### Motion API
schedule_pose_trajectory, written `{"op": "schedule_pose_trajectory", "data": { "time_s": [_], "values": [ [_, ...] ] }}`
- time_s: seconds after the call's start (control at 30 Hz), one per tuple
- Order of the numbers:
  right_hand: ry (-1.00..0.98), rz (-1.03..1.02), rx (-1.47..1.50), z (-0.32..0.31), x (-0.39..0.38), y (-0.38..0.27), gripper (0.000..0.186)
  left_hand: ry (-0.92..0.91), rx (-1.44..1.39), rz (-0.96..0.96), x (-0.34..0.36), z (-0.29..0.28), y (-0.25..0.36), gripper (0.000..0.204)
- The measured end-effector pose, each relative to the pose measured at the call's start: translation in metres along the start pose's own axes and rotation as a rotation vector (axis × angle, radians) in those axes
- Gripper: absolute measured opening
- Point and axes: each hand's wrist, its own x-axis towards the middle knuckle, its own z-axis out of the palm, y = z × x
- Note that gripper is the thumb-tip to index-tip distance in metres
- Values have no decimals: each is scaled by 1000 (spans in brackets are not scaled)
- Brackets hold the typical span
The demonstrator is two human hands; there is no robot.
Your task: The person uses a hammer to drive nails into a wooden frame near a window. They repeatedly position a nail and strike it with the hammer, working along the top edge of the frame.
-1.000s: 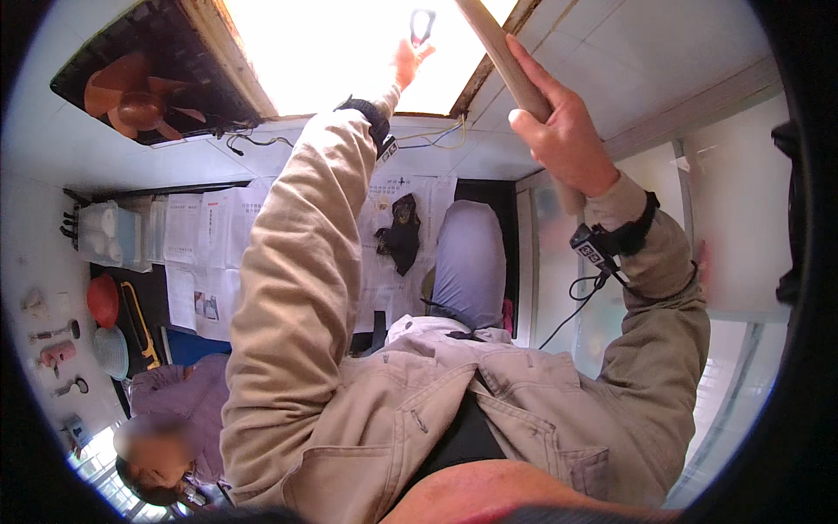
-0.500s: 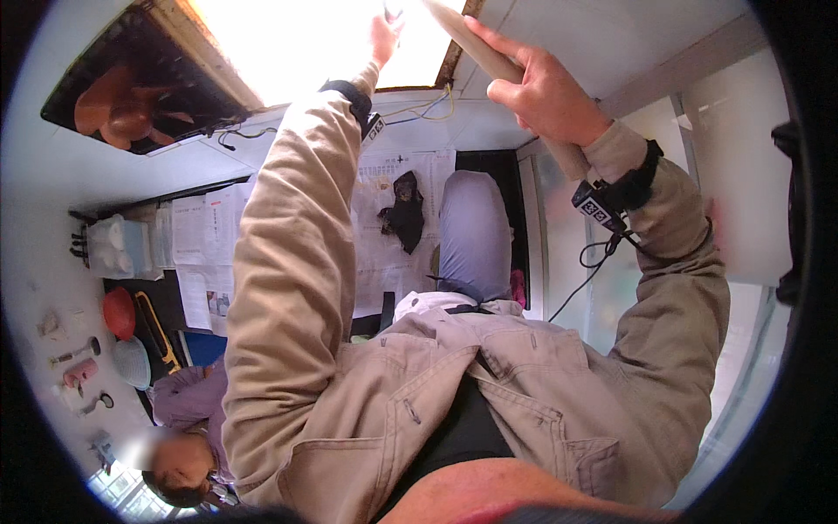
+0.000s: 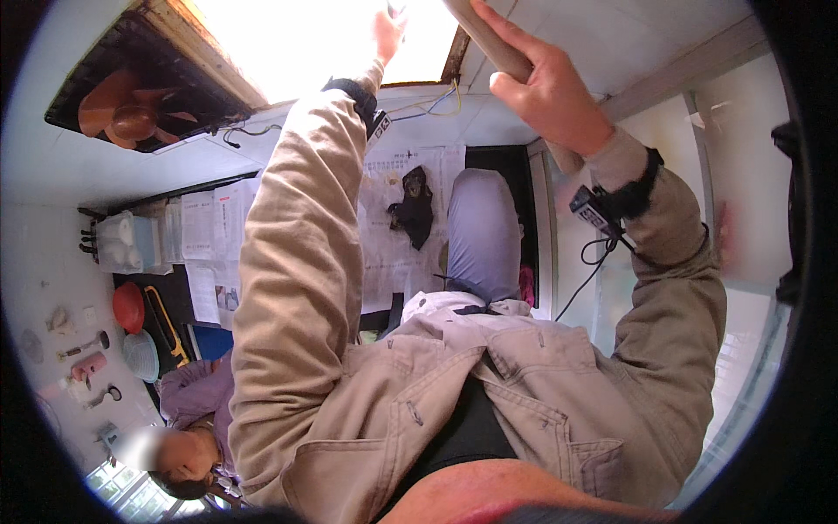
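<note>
My right hand (image 3: 559, 96) is closed round a thick wooden handle (image 3: 495, 44). Its lower end shows below the palm by the wrist, and its far end runs out past the upper edge. Up in the glare of a bright square opening (image 3: 305, 44), my left hand (image 3: 387, 37) appears closed. A small greyish bit shows at its fingers, too washed out to name. Wood lines the opening's side (image 3: 209, 48). Left of it hangs an exhaust fan (image 3: 133, 122) with brown blades in a dark square frame.
Thin wires (image 3: 428, 109) dangle below the opening. Newspaper sheets (image 3: 375, 271) lie below, with a crumpled black piece (image 3: 413, 210) on them. At left are a red bowl (image 3: 127, 307), a yellow-framed saw (image 3: 166, 325) and a person in purple (image 3: 196, 393). Frosted panels (image 3: 646, 192) stand at right.
The view has shifted slightly. My right hand and the wooden handle have moved a little to the right. My left hand stays up in the opening.
</note>
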Motion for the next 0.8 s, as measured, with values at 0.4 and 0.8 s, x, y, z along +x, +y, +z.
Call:
{"op": "schedule_pose_trajectory", "data": {
  "time_s": [0.4,0.8],
  "values": [
    [-45,-30,9,5,-6,-2,75,27,-18,23,2,1,-1,37],
    [-231,440,886,37,-122,16,88,10,-48,45,-2,-4,-3,37]
  ]
}}
